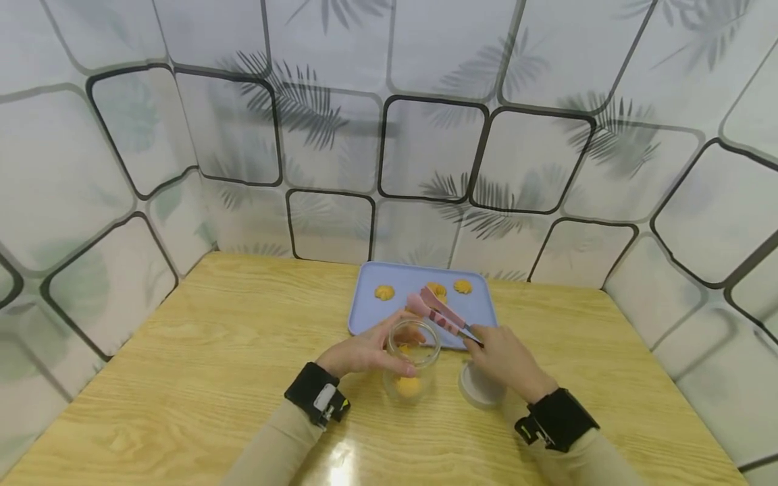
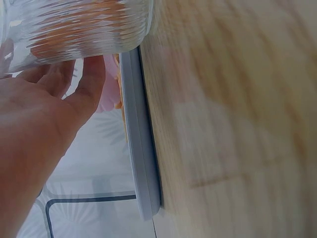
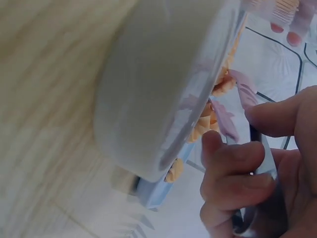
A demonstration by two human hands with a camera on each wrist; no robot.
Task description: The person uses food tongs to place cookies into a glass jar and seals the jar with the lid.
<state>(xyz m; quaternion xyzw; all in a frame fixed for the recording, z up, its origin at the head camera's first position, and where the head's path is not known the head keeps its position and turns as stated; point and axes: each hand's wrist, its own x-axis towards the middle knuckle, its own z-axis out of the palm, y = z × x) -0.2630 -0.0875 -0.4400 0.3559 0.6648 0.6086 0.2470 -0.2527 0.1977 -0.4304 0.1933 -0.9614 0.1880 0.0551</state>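
My left hand (image 1: 367,349) grips a clear glass jar (image 1: 430,372), fingers behind and thumb across its front, mouth upward. Orange-brown cookies (image 1: 408,387) show through the glass, which is ribbed in the left wrist view. In my right hand (image 1: 507,358) is a pair of pink-tipped tongs (image 1: 446,322), held by the dark and metal handles. The tong tips reach over the blue tray (image 1: 404,271), overlapping a swirled cookie (image 1: 436,289) there. In the right wrist view the pink tips (image 3: 225,119) stand apart, close to cookies (image 3: 202,126).
A round whitish lid (image 1: 480,388) lies on the wooden table (image 1: 243,324), right of the jar and below my right hand. More cookies sit on the tray, one at left (image 1: 384,292) and one at right (image 1: 462,286). Patterned curtain walls (image 1: 328,229) enclose the table.
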